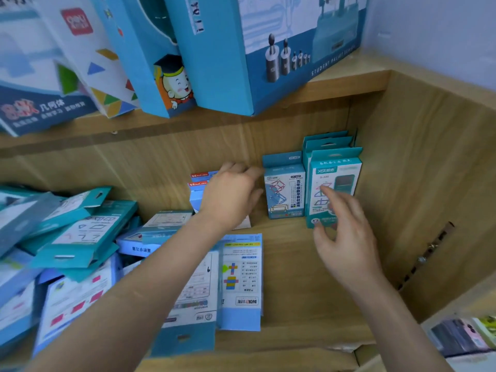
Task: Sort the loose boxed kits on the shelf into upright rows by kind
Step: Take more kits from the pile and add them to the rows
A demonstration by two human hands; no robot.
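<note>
Front of shelf: two light-blue flat boxes [239, 280] lie face up side by side on the shelf board [295, 291], their near ends at its front edge, partly under your left forearm.
Left side: a loose pile of teal boxes [75, 232] lies tilted and overlapping, with further light-blue boxes beneath and beside it.
Your right hand [346, 237]: fingers spread and relaxed, holding nothing, in front of the lower face of the front teal box [341, 181]. Contact cannot be confirmed.
Your left hand [230, 197]: reaches towards the back panel [161, 162] and covers the right part of two upright light-blue boxes [198, 183] with red labels. Whether it grips them cannot be told.
Hands, relation: apart, with the cube-frame box [284, 194] standing farther back between them.
Right corner: the front teal box stands upright, with more teal boxes [327, 142] of the same shape in a row behind it, near the side wall [416, 170]. The cube-frame box stands upright just beside this row, on its left.
Upper shelf: large blue boxes [228, 63] stand leaning above the compartment.
</note>
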